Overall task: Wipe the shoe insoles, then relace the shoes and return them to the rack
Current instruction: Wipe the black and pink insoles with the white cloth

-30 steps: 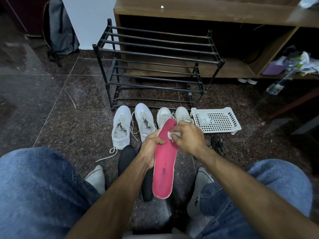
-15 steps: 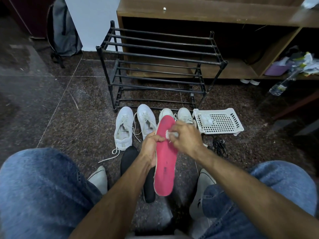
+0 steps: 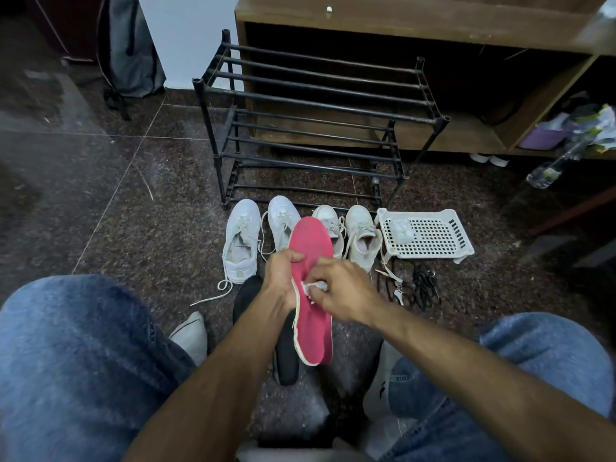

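Fingers of the left hand (image 3: pixel 279 271) grip the red insole (image 3: pixel 311 295) edge, while the right hand (image 3: pixel 340 288) pinches a white wipe (image 3: pixel 311 287) against it.

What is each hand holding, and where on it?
The left hand grips the red insole by its left edge, near the middle. The right hand pinches a small white wipe against the insole's face.

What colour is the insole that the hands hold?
Red-pink, with a pale edge: the insole, seen in the head view.

foam shoe insole (image 3: pixel 311 248): red, white edge
lace-up shoes (image 3: pixel 241 241): white
metal shoe rack (image 3: pixel 316 95): black
perforated plastic basket (image 3: pixel 430 236): white
stone floor (image 3: pixel 160 228): dark speckled
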The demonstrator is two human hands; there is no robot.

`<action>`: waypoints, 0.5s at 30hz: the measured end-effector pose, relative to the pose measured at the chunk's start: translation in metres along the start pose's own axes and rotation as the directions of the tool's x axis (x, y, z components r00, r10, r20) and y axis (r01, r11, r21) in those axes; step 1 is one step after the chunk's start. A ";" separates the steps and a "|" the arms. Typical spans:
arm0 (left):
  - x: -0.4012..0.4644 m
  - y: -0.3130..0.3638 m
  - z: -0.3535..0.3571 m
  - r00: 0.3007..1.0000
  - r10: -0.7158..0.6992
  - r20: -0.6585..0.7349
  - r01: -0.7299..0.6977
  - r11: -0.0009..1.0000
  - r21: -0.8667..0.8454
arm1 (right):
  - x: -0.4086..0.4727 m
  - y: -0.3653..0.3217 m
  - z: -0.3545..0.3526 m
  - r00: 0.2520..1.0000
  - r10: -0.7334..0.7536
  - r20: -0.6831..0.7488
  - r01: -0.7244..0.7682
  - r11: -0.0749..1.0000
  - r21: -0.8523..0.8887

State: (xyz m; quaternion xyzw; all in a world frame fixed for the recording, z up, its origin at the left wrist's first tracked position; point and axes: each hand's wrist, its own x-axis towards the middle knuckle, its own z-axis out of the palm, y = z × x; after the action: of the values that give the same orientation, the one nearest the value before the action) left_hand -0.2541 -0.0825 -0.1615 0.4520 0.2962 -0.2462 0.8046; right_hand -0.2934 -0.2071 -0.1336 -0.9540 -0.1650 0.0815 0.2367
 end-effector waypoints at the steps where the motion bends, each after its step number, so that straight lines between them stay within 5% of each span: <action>1: 0.001 0.001 -0.002 1.000 -0.007 -0.009 0.007 1.000 0.008 | -0.002 0.002 0.005 1.000 0.011 -0.010 -0.011 0.999 0.038; 6: 0.002 0.012 -0.002 0.991 -0.005 0.131 0.017 0.995 -0.094 | 0.008 0.009 0.012 0.900 0.385 -0.203 -0.287 0.876 0.387; 12: 0.002 0.007 -0.003 0.955 0.050 0.294 -0.041 0.998 -0.038 | 0.027 -0.005 0.009 0.726 0.687 0.002 -0.361 0.379 0.852; 14: -0.001 0.000 -0.005 0.944 -0.012 0.329 0.020 1.000 -0.021 | 0.029 -0.003 0.010 0.715 0.697 0.055 -0.364 0.304 0.880; 15: 0.000 -0.004 -0.007 0.944 -0.026 0.329 0.042 0.998 -0.040 | 0.031 -0.002 0.011 0.731 0.681 0.033 -0.365 0.351 0.862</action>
State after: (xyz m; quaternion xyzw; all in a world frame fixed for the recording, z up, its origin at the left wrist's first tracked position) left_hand -0.2583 -0.0785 -0.1666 0.3805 0.1716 -0.3249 0.8487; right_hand -0.2678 -0.1904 -0.1445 -0.7241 0.2557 0.0586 0.6379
